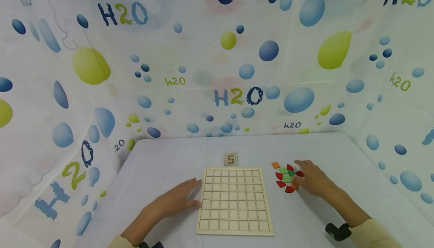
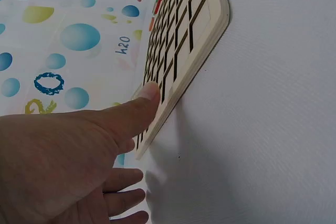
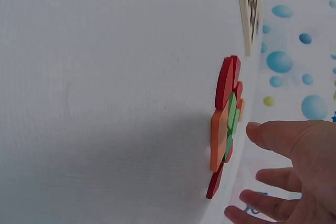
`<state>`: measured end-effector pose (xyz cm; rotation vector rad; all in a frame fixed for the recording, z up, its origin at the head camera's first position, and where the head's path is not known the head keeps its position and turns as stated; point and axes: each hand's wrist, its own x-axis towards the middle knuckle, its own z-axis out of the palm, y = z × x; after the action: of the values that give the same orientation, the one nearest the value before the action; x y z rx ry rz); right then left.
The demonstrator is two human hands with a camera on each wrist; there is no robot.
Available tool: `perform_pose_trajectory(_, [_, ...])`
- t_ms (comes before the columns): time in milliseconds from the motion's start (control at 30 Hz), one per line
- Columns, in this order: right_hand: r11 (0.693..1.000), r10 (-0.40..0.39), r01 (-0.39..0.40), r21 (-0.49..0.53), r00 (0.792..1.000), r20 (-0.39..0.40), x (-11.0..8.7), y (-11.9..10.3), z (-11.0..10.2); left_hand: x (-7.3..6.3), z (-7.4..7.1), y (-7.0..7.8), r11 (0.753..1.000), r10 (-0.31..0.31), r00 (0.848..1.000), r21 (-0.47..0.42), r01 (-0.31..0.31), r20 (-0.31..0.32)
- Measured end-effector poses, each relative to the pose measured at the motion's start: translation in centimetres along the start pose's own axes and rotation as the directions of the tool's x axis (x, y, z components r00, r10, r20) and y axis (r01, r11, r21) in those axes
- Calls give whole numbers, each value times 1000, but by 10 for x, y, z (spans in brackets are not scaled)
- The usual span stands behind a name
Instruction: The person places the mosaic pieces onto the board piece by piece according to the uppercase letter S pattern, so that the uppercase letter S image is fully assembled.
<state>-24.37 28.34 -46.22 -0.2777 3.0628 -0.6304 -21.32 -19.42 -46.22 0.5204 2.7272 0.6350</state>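
Note:
A pale wooden board [image 1: 234, 199] with a grid of square recesses lies on the white table. At its left edge is my left hand [image 1: 178, 200], fingers extended. In the left wrist view the thumb [image 2: 142, 106] overlaps the board's edge; the fingers below it are straight and partly hidden. My right hand [image 1: 311, 178] hovers with spread fingers beside a cluster of flat tiles, right of the board. The cluster holds red tiles [image 1: 281, 184], green tiles [image 1: 287, 178] and an orange tile [image 1: 276, 165]. Another orange tile [image 3: 218, 140] shows in the right wrist view, apart from the thumb.
A small card [image 1: 231, 159] with a gridded figure resembling a 5 lies just behind the board. White cloth covers the table [image 1: 169, 157]. A curtain [image 1: 190, 52] printed with blue and green drops surrounds it at the back and sides.

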Motion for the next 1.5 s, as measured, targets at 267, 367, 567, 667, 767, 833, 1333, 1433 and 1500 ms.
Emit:
perform_pose_trajectory(267, [999, -8, 5, 50, 998, 56, 22, 10, -4, -1, 2, -8, 1000, 24, 999, 14, -24, 39])
perform_pose_trajectory(367, [997, -5, -1, 80, 997, 76, 32, 13, -3, -1, 3, -8, 1000, 26, 999, 6, -26, 48])
perform_pose_trajectory(567, [991, 10, -23, 130, 995, 100, 45, 22, -4, -1, 3, -7, 999, 29, 997, -17, -28, 68])
perform_pose_trajectory(667, [989, 15, -32, 147, 993, 115, 47, 26, -6, -1, 3, -6, 999, 32, 997, -11, -31, 76])
perform_pose_trajectory(767, [985, 5, -26, 170, 992, 123, 48, 26, -7, 0, 2, -5, 999, 36, 997, -4, -36, 75])
perform_pose_trajectory(833, [985, -8, -13, 174, 992, 123, 48, 26, -6, -1, 2, -4, 999, 36, 997, -4, -36, 70])
perform_pose_trajectory(1333, [982, 9, -34, 185, 991, 133, 50, 27, 1, -5, 3, -3, 999, 33, 998, 7, -34, 53])
perform_pose_trajectory(1433, [982, 0, -22, 185, 993, 117, 51, 27, 3, -4, 3, -3, 999, 33, 998, 13, -34, 49])
perform_pose_trajectory(1500, [984, -11, -8, 179, 995, 103, 51, 26, 5, -5, 3, -3, 999, 30, 999, 13, -30, 46])
